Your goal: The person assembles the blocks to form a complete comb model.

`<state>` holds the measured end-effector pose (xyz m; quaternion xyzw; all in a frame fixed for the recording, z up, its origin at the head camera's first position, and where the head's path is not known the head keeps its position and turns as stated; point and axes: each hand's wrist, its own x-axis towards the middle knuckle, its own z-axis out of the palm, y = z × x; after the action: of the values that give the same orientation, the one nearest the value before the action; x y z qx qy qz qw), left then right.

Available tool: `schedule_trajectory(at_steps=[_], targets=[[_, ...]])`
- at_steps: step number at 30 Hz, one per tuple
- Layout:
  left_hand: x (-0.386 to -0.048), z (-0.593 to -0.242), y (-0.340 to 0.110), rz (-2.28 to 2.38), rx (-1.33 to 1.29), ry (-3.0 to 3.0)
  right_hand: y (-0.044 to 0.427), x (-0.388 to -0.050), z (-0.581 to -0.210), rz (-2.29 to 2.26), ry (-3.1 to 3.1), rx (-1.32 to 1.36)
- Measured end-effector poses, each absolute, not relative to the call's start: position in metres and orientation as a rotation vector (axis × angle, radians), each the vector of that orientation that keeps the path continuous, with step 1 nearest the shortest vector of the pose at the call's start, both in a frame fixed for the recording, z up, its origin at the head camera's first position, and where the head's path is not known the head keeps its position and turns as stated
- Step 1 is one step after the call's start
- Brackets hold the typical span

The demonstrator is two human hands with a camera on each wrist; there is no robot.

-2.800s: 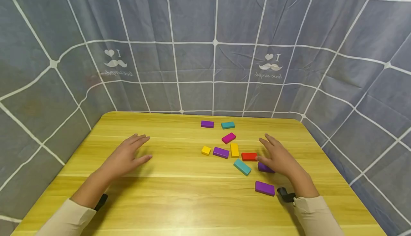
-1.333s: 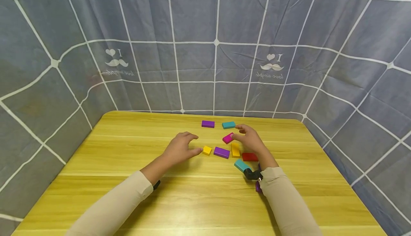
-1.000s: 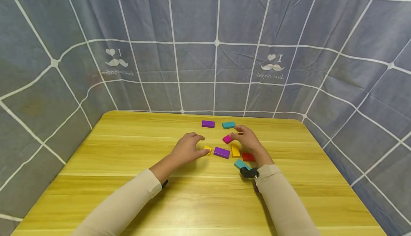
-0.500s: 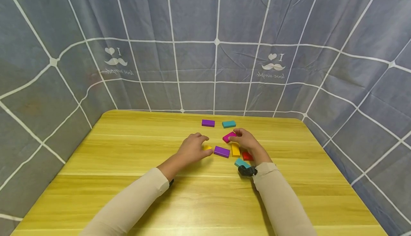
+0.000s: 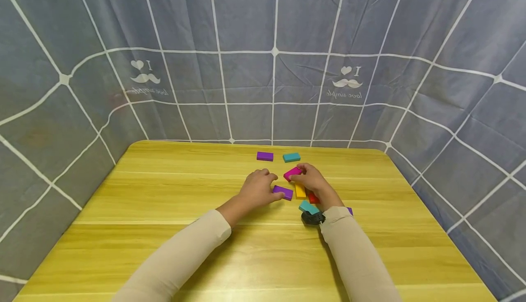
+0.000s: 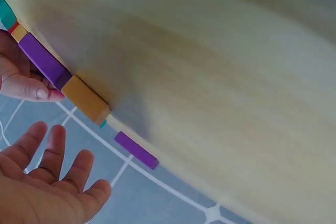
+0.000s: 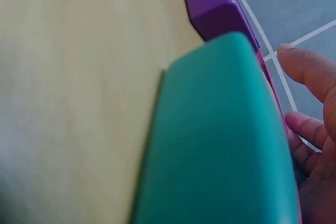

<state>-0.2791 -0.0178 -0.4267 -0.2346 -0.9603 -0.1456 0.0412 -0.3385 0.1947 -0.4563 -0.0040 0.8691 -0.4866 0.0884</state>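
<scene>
On the wooden table my left hand (image 5: pixel 258 188) hovers over a purple block (image 5: pixel 287 193), its thumb across the block's right part. In the left wrist view the left hand's fingers (image 6: pixel 51 158) are spread and loosely bent, with nothing between them. My right hand (image 5: pixel 314 179) reaches around a magenta block (image 5: pixel 291 173), thumb at its near side and index finger by its far end. The right wrist view shows the thumb and fingers apart; whether they touch the block is unclear. A yellow block (image 5: pixel 300 191) lies just below that hand. The small yellow block is hidden from the head view.
At the back of the table lie a purple block (image 5: pixel 265 156) and a teal block (image 5: pixel 291 157). A red block (image 5: pixel 313 197), a nearer teal block (image 5: pixel 308 207) and another purple block (image 5: pixel 349 210) lie partly under the right arm. A grey checked curtain (image 5: pixel 246 78) surrounds the table.
Both hands have come inward from the table's sides. The left hand has slid right past the small yellow block to the purple one. The right hand has settled around the magenta block, which stays in place.
</scene>
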Motion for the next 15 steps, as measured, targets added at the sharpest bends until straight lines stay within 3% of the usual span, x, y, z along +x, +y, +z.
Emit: schedule_trajectory(at_steps=[15], targets=[[-0.282, -0.437, 0.004, -0.283, -0.531, -3.02, 0.19, -0.337, -0.46, -1.453, 2.628, -0.008]])
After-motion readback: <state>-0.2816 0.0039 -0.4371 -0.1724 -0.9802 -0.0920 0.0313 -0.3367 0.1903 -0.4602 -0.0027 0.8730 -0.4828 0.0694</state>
